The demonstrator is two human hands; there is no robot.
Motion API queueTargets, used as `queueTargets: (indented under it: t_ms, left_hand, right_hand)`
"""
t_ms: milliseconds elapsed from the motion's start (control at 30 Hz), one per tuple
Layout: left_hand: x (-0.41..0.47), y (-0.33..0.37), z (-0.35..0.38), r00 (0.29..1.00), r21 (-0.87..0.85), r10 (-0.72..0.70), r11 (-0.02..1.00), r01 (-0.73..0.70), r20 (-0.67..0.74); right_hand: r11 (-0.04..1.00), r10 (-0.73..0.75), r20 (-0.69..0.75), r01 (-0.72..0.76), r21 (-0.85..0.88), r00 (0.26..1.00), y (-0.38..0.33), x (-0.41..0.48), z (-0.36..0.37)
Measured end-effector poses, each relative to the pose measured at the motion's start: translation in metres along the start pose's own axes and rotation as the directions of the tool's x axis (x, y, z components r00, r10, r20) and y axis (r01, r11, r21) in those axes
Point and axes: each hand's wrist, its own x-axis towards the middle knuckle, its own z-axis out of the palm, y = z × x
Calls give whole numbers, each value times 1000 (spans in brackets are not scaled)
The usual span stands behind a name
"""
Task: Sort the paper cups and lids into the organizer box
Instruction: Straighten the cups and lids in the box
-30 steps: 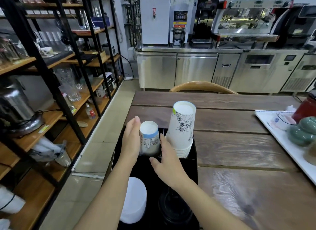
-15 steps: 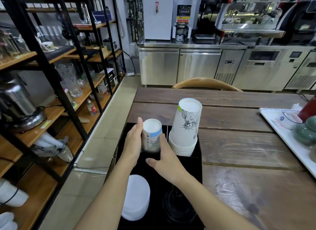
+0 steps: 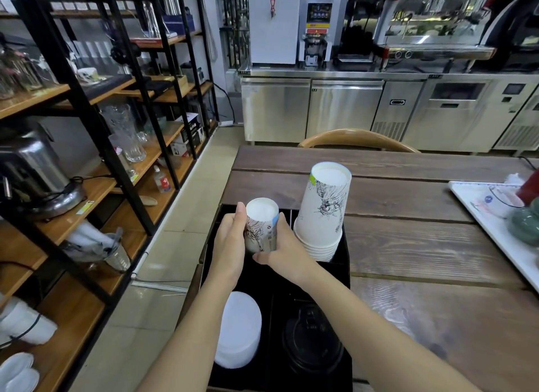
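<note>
A small upside-down paper cup [image 3: 260, 226] with a black drawing sits in the far left compartment of the black organizer box [image 3: 339, 269]. My left hand [image 3: 230, 245] presses its left side and my right hand [image 3: 284, 251] wraps its right side and base. A taller stack of upside-down paper cups [image 3: 323, 213] stands in the far right compartment. White lids [image 3: 240, 330] fill the near left compartment and black lids [image 3: 313, 339] the near right one. The small cup's lower part is hidden by my hands.
The box stands at the left edge of a dark wooden table [image 3: 408, 245]. A white tray [image 3: 495, 216] with green crockery lies at the right. A wooden chair back [image 3: 358, 139] is beyond the table; black shelving [image 3: 87, 129] with glassware stands left.
Both hands have closed in tighter around the small cup, and the right hand now grips its side and base. My head has tilted slightly, shifting the view down.
</note>
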Motion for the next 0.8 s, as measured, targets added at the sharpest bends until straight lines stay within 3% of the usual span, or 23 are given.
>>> queueTargets:
  t_ms: [167,300,400,533,633,800]
  left_hand:
    - [-6,3,-2,1000,-11,-1,1000,1,9]
    - [-17,4,-3,1000,22,-2,1000,2,-20]
    - [-23,-4,-4,991,150,50,988,-31,-125]
    - [-45,-10,-1,950,350,232,925,-149,-210]
    - [-64,-13,3,959,361,259,910,-203,-114]
    - [-92,-32,9,989,393,126,908,-147,78]
  right_hand:
    - [999,34,18,-35,5,999,-11,-7,-2]
    - [993,-108,-112,102,-57,988,-23,-24,-5]
    - [978,-143,-221,103,-181,965,-22,-41,-12]
    - [979,-29,-262,-25,-201,965,-8,-64,-28]
    - [979,21,-289,-78,-187,957,4,-81,-35]
    - [956,36,-284,-116,-271,958,26,-106,-36]
